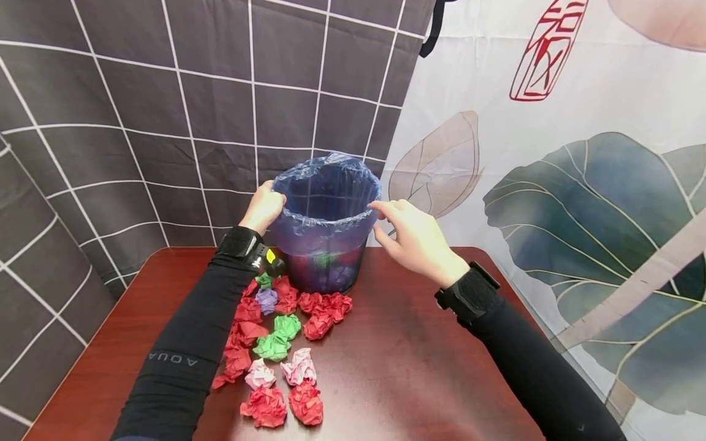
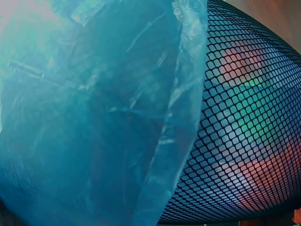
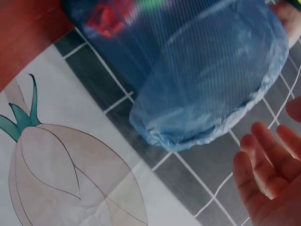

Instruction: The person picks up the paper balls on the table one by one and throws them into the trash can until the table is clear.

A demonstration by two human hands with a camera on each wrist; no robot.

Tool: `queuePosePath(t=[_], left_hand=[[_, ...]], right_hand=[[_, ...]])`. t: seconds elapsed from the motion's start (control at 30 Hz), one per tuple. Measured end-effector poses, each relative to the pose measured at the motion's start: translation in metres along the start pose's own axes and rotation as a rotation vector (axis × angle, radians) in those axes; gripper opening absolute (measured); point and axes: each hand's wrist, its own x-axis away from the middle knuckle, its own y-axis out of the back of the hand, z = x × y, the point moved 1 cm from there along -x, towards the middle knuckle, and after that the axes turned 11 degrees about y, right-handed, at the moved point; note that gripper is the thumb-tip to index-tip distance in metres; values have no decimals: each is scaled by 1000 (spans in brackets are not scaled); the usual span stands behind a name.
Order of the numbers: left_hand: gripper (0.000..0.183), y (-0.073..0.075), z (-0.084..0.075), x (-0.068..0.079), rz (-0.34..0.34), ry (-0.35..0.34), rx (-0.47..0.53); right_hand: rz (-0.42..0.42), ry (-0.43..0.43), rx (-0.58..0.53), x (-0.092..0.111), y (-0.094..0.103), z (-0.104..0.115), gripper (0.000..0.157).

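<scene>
A black mesh trash can [image 1: 325, 275] lined with a translucent blue plastic bag [image 1: 322, 237] stands at the back of the table. Crumpled paper shows through its side, red and green among it. The bag is folded down over the rim, as the left wrist view shows: blue film [image 2: 103, 117] overlaps the mesh wall [image 2: 249, 113]. My left hand [image 1: 263, 207] grips the left side of the rim through the bag. On the right, my right hand [image 1: 415, 239] hovers by the rim, fingers loosely bent; in the right wrist view its fingers [image 3: 270, 160] are apart from the bag [image 3: 211, 80].
Several crumpled paper balls lie on the table [image 1: 397, 367], left and in front of the can: red [image 1: 265, 407], green [image 1: 273, 346], pink [image 1: 299, 366] and purple [image 1: 267, 300]. A dark checked cloth [image 1: 215, 110] and a printed white cloth [image 1: 485, 79] hang close behind.
</scene>
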Motion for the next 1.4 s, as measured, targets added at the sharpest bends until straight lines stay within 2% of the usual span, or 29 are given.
queuePosePath(t=[0.1, 0.2, 0.4, 0.73, 1.2, 1.4], left_hand=[[59, -1, -1, 0, -1, 0, -1], [59, -1, -1, 0, -2, 3, 3], [59, -2, -1, 0, 0, 12, 0], [59, -1, -3, 1, 3, 12, -13], [58, -1, -2, 0, -1, 15, -25], [58, -1, -2, 1, -1, 23, -6]], right_hand=[[-18, 40, 14, 10, -3, 6, 39], [-2, 79, 9, 21, -7, 13, 38], [71, 168, -35, 39, -17, 32, 35], [153, 333, -97, 68, -49, 69, 30], [327, 408, -154, 94, -73, 98, 41], [409, 487, -205, 103, -82, 114, 49]])
